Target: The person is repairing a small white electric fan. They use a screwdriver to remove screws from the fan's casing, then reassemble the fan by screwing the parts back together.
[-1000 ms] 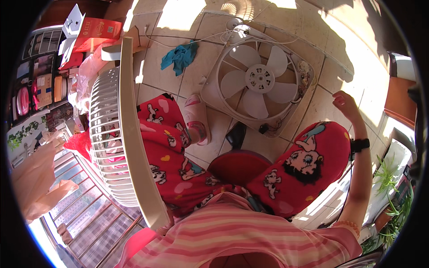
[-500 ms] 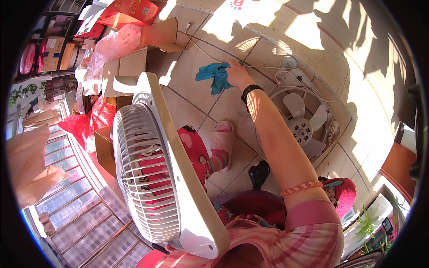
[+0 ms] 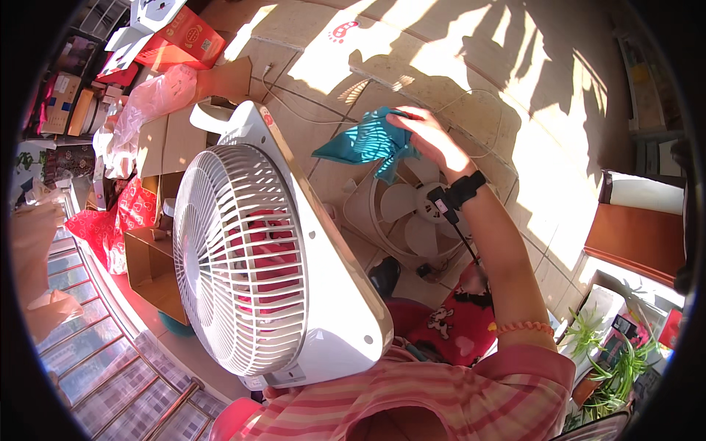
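My right hand is raised above the floor, its fingers closed on a crumpled teal cloth that hangs out to the left. Upright in front of my body stands a white fan housing with a round slatted grille facing left and a handle at its top. My left hand is almost wholly hidden at the housing's lower end; its fingers cannot be made out. Below my right wrist, the fan's other half, with pale blades and a motor, lies on the floor, partly covered by my arm and the cloth.
Cardboard boxes, a pink plastic bag and a red box crowd the left. A power cord runs over the tiles. Potted plants stand at lower right, and a barred window lies at lower left.
My right hand has lifted the teal cloth from the floor and brought it nearer. The fan housing has turned, so more of its grille shows. My view has shifted.
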`<state>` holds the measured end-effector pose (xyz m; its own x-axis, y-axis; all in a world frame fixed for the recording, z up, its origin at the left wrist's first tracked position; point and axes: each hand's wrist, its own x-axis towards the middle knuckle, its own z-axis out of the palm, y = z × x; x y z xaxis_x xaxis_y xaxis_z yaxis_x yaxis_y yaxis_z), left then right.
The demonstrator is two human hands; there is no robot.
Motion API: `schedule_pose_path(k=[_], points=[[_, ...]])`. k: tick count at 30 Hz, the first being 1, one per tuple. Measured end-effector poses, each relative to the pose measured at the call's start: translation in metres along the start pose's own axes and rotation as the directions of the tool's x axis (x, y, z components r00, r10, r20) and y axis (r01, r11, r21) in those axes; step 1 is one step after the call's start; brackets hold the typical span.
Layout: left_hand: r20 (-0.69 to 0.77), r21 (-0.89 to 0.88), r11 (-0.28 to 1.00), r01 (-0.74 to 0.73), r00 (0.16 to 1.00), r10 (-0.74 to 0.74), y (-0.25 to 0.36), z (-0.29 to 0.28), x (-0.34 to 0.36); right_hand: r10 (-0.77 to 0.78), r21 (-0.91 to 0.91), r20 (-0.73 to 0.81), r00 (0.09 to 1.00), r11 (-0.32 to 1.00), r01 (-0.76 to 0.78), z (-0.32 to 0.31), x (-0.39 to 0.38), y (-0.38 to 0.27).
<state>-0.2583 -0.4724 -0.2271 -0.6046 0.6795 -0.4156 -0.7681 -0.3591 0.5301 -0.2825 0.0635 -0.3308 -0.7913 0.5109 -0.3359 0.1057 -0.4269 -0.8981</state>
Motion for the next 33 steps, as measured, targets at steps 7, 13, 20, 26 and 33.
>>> schedule_pose_path(k=[7,13,20,26,33], points=[[0.191,0.165,0.986,0.038,0.979,-0.070,-0.030,0.039,-0.002,-0.076,-0.132,-0.430,0.900,0.991,0.020,-0.091,-0.222,-0.087],[0.394,0.354,0.900,0.253,0.833,-0.389,-0.052,0.064,0.007,-0.197,-0.041,-0.643,0.741,0.974,0.223,-0.138,-0.464,-0.091],[0.384,0.479,0.781,0.401,0.704,-0.597,-0.084,0.061,0.017,-0.086,0.164,-0.781,0.619,0.928,0.335,-0.093,-0.645,-0.006],[0.388,0.461,0.752,0.472,0.654,-0.649,-0.101,0.061,0.016,0.059,0.172,-0.837,0.544,0.972,0.160,-0.011,-0.699,0.041],[0.099,0.726,0.346,0.595,0.407,-0.908,-0.105,0.057,-0.002,-0.489,-0.476,-0.704,0.515,0.863,0.168,0.082,-0.637,0.019]])
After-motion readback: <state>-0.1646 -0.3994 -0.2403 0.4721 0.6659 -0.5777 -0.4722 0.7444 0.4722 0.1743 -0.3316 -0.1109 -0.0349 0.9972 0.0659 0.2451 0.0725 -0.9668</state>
